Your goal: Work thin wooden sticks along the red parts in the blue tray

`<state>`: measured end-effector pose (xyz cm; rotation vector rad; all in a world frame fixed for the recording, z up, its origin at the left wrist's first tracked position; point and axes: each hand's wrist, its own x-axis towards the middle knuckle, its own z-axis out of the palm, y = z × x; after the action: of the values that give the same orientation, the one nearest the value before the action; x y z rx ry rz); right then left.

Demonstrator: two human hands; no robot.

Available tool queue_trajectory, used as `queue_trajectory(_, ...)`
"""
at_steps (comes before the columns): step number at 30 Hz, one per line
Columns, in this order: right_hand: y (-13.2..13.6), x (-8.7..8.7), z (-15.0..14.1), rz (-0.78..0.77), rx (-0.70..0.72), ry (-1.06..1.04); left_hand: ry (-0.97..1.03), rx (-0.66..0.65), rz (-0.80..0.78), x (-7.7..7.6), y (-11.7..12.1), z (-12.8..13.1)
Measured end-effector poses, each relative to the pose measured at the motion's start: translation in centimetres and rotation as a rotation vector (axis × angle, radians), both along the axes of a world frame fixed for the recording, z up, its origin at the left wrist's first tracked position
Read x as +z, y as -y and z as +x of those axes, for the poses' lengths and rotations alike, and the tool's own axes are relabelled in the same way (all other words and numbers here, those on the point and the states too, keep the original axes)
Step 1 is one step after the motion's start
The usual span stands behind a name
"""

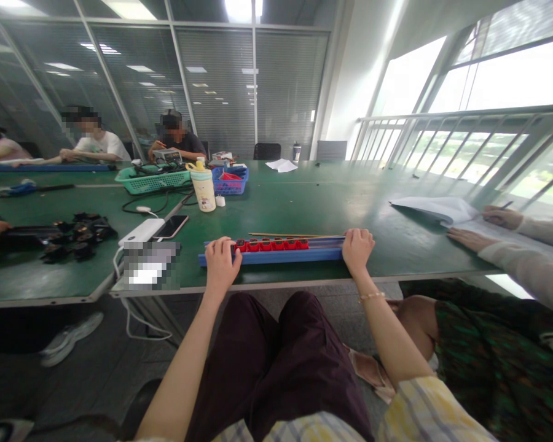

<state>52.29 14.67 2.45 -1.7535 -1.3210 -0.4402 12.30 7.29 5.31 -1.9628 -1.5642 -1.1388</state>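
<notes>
A long blue trough-like rail (286, 256) lies along the front edge of the green table. Several small red parts with dark tops (274, 245) stand in a row inside it, filling its left and middle stretch. My left hand (222, 264) is closed around the rail's left end, next to the first red part. At the opposite end, my right hand (357, 248) grips the rail with bent fingers. A thin wooden-looking stick (295, 235) lies just behind the rail. My fingers hide both rail ends.
Left of the rail are a white power strip (141, 232), a phone (171, 226) and cables. Behind stand a cup (203, 190), a green basket (154, 182) and a blue basket (230, 180). At right, another person's hands (472, 238) rest on papers (435, 209).
</notes>
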Motion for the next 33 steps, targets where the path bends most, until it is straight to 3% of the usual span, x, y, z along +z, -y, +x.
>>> queue_trajectory(15,-0.1,-0.1,0.3,0.144,0.012,-0.089,-0.007,0.001,0.011,-0.1,0.0,-0.1)
queue_trajectory(33,-0.5,-0.9,1.7,0.201,-0.129,-0.139,0.012,0.0,-0.012,0.2,0.1,0.0)
